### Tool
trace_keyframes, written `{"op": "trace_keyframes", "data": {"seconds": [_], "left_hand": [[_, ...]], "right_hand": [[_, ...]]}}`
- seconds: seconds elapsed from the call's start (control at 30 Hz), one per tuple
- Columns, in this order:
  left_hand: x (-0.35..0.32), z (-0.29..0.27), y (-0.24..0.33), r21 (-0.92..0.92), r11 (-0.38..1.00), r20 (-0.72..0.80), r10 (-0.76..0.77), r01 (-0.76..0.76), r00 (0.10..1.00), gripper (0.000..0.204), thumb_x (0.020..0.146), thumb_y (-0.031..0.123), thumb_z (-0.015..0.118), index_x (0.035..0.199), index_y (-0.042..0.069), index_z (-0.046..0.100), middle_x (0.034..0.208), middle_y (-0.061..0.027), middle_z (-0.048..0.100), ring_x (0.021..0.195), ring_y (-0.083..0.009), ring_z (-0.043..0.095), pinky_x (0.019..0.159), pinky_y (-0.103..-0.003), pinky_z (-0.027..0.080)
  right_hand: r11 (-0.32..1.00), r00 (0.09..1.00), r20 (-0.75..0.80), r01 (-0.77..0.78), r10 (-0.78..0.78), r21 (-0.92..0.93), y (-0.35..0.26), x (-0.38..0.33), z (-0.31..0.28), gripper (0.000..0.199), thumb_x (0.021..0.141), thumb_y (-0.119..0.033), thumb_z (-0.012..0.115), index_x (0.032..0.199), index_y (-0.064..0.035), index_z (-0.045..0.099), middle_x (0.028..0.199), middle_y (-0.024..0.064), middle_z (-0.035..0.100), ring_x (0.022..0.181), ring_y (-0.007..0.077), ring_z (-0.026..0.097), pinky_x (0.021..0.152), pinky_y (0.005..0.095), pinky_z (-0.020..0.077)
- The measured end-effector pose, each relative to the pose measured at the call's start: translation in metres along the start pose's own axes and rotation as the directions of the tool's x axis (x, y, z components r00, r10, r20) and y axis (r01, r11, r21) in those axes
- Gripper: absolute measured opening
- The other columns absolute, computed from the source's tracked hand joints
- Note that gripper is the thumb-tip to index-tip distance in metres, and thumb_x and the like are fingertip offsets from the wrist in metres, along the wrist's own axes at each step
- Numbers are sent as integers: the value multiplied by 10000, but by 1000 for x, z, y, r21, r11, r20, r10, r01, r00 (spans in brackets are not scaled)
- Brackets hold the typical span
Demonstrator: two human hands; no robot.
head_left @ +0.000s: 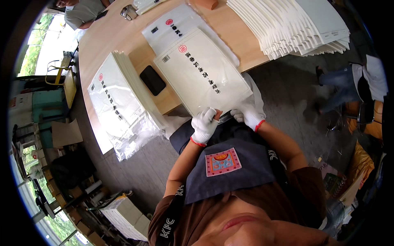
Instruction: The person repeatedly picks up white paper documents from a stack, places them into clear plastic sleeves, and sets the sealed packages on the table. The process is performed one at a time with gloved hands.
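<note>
A white paper packet (201, 69), with dark printing and a red round mark, lies on the table in a clear plastic bag. The bag's near end reaches past the table edge to my lap. Both hands wear white knit gloves with red cuffs. My left hand (205, 125) is closed at the bag's near end, its bare thumb and fingertip showing. My right hand (248, 115) is closed on the bag's near right corner. Under the far end of the packet lie flat printed plastic bags (172, 26).
On the left stands a pile of bagged packets (117, 88), beside a black phone (152, 80). A large fanned stack of white folders (287, 26) is at the far right of the table (242, 39). Another person (84, 14) sits at the far left; one stands right (349, 82).
</note>
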State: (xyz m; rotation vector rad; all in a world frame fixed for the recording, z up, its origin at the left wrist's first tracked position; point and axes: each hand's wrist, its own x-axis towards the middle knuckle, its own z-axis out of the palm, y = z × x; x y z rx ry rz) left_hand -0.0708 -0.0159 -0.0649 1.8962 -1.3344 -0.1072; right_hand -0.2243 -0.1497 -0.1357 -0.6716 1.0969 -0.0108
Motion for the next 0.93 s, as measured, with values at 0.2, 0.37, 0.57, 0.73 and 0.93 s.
{"op": "trace_keyframes", "data": {"seconds": [0.2,0.37,0.57,0.73,0.93], "left_hand": [[-10,4,-12,18,999,13,-30,30,999,172,759,144,747,695,95,596,648,-72,597,545,-253,603,482,-343,453],[-10,7,-6,-162,970,71,195,-182,978,190,711,95,743,659,107,562,654,-52,596,557,-229,598,483,-335,453],[-16,7,7,-155,945,214,318,-289,924,193,743,162,725,662,124,554,647,-48,560,590,-238,600,481,-348,451],[-23,-2,-11,-12,985,90,171,-171,981,188,745,186,741,678,115,580,645,-56,574,555,-240,598,482,-333,465],[-64,-28,-32,-203,974,333,167,-102,928,196,739,179,756,695,95,584,650,-61,580,633,-251,633,523,-341,486]], "right_hand": [[932,959,-31,266,-282,-247,-4,-17,-2,248,939,-243,551,982,-13,635,739,64,649,538,100,557,480,218,450],[899,929,-13,354,-370,-256,-15,-29,5,241,946,-247,564,1009,-22,626,736,56,649,619,125,624,525,239,501],[903,933,-53,358,-356,235,-3,18,22,202,937,-209,590,978,-11,594,862,92,667,655,168,648,621,293,554],[908,914,322,333,-245,-255,-4,-30,10,248,931,-200,596,1059,11,617,945,52,668,783,103,628,713,250,523],[808,885,444,359,-137,-466,-87,-78,-16,213,952,-155,506,1064,-22,629,870,57,686,723,144,656,685,271,546]]}}
